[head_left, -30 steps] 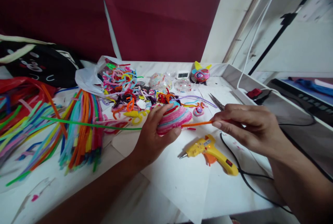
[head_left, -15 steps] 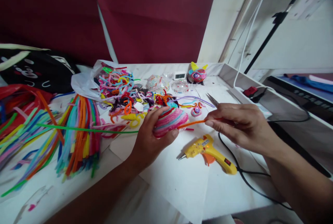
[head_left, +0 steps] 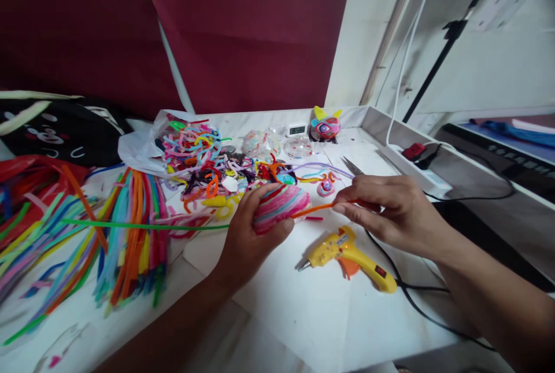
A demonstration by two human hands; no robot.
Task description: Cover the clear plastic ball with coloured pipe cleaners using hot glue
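A ball wrapped in pink, red and blue pipe cleaners sits in my left hand, whose fingers curl over its top and whose thumb presses its lower side. My right hand pinches an orange pipe cleaner, which runs left to the ball's near side. A green pipe cleaner stretches leftward from behind my left hand; its right end is hidden. Below my right hand, a yellow hot glue gun lies on white paper with its nozzle to the left. Scissors lie partly behind my right hand.
Bundled pipe cleaners lie at the left. Farther back are a plastic bag of pipe cleaner scraps, a small timer and a finished horned figure. A black cord trails right from the glue gun. A power strip stands by the tray wall.
The view has shifted slightly. Both hands keep their holds; my right hand sits a little closer to the ball, with the orange pipe cleaner still between them.
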